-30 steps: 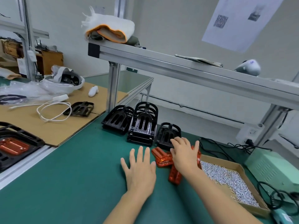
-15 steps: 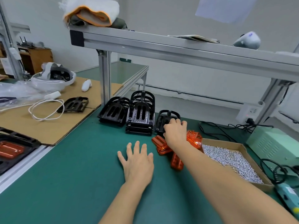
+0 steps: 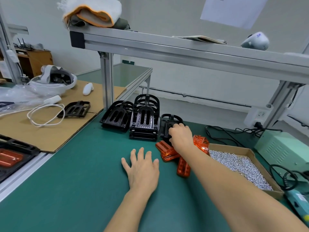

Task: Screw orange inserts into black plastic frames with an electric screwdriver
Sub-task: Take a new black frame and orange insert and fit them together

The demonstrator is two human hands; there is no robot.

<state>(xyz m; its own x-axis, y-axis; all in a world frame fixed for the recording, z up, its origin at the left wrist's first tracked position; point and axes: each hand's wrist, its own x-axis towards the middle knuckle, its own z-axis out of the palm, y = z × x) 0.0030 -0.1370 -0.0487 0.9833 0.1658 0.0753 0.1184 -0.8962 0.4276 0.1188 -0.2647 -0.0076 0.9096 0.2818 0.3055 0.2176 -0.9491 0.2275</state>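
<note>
Right hand [image 3: 181,136] covers rightmost black frame [image 3: 168,122]; electric screwdriver [image 3: 299,205] cut off at right edge; wall paper [image 3: 232,10] print blurred.

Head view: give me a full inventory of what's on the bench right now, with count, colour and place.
Black frames: three groups, black, back of the green mat; the middle one is a stack.
Lone black frame: one, black, on the cardboard sheet at left.
Orange inserts: at least three, orange, loose on the mat in front of the right frame.
Screw box: one, brown cardboard, full of silver screws, right of the inserts.
Electric screwdriver: one, teal, lower right edge, partly cut off.
Power unit: one, pale green, far right.
White cable: one, coiled on the cardboard.
Folded cloth: one, white and orange, on the overhead shelf.
Left hand: flat on the mat, empty.
Right hand: on the rightmost frame; grip unclear.
</note>
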